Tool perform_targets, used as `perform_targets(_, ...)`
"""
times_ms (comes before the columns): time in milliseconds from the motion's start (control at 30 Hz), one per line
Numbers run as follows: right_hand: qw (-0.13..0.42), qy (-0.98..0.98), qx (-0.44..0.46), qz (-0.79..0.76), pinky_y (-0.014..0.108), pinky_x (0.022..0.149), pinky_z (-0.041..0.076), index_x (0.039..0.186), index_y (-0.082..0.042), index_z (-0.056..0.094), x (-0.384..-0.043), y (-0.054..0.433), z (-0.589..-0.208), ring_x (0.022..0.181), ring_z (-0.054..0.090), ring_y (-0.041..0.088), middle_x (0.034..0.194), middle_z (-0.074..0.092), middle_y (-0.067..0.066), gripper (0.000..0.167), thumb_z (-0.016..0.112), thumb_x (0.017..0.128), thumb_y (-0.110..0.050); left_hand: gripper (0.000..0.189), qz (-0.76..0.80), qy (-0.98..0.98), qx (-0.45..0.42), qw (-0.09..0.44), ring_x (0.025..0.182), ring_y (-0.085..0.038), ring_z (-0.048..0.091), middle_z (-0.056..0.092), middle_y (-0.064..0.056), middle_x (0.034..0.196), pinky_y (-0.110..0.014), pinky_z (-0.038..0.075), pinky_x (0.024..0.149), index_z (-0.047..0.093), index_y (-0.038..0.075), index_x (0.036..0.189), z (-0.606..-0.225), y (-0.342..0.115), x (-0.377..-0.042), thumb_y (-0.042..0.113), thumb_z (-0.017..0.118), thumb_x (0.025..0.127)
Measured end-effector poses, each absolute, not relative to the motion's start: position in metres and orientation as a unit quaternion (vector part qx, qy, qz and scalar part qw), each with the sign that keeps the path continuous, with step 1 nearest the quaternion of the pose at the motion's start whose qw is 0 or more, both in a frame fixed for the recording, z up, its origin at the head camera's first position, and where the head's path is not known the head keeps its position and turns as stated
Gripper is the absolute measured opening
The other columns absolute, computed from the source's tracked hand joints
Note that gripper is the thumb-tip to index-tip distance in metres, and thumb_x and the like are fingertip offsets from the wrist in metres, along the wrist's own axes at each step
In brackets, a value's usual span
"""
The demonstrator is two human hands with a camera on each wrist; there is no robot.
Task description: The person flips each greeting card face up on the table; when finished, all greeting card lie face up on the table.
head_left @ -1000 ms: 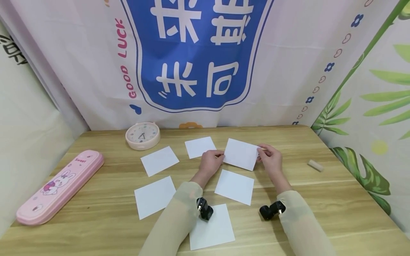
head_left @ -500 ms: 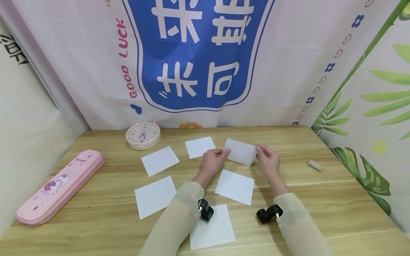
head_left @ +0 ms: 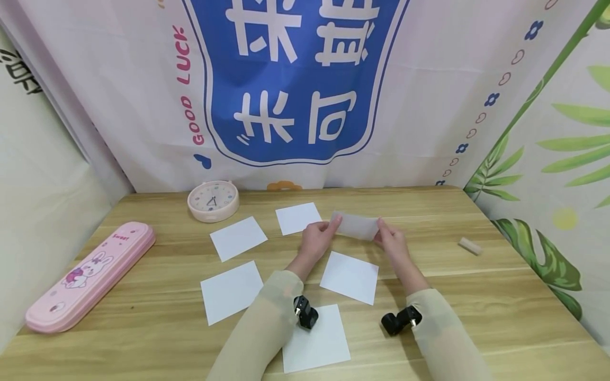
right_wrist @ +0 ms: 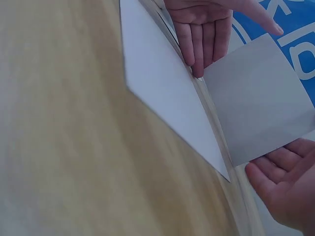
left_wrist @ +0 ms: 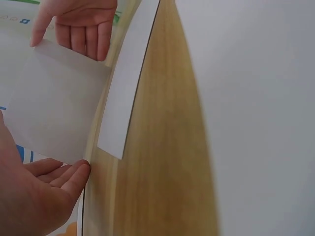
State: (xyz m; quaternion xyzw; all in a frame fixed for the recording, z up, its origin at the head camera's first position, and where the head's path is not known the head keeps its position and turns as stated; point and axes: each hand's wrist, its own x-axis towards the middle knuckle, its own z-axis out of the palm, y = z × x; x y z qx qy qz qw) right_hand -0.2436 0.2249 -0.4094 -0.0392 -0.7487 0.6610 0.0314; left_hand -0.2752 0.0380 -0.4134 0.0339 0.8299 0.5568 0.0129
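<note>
Both hands hold a blank white card (head_left: 358,226) by its short sides, tilted up near the back of the table. My left hand (head_left: 314,242) pinches its left side, thumb on top. On the right side, my right hand (head_left: 394,247) grips it the same way. From the left wrist view, the card (left_wrist: 56,101) stands steeply, its lower edge close over the table, fingers behind it. Just in front lies another white card (head_left: 349,278). A further card (head_left: 296,218) lies beside the left hand, partly covered by it.
More white cards (head_left: 238,238) (head_left: 230,292) lie at left, and one (head_left: 319,344) sits partly under the left forearm. A pink pencil case (head_left: 92,278) is far left, a round clock (head_left: 213,202) at the back. A small beige block (head_left: 469,246) lies at right. Printed cloth (head_left: 429,106) hangs behind.
The held card has tipped from facing the camera to nearly upright, its near face now shaded. The right hand has come slightly inward to the left; the left thumb has moved over the card's edge.
</note>
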Motion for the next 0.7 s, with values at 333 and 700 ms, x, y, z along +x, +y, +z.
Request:
perform_targets(333,-0.038,-0.820,-0.030,0.570,0.041,0.096,0.026,0.128,0.011,0.028,-0.2403,0.2258,-0.4062,0.117,0.033,0.033,0.129,0.034,0.024,0.082,0.024,0.085,-0.059,0.074,0.551,0.833,0.018,0.032,0.100,-0.023,0.051,0.059,-0.009,0.105,-0.033,0.040,0.083,0.062,0.003,0.103,-0.4105,0.0371,-0.2721,0.067,0.043,0.073)
perform_targets(700,-0.049,-0.847,0.005,0.529,0.042,0.096,0.025,0.126,0.012,0.031,-0.2380,0.2352,-0.4056,0.115,0.036,0.034,0.126,0.037,0.026,0.080,0.027,0.086,-0.057,0.075,0.543,0.837,0.014,0.067,0.100,-0.024,0.050,0.056,-0.013,0.110,-0.035,0.039,0.085,0.060,0.000,0.105,-0.4069,0.0328,-0.2702,0.066,0.042,0.075)
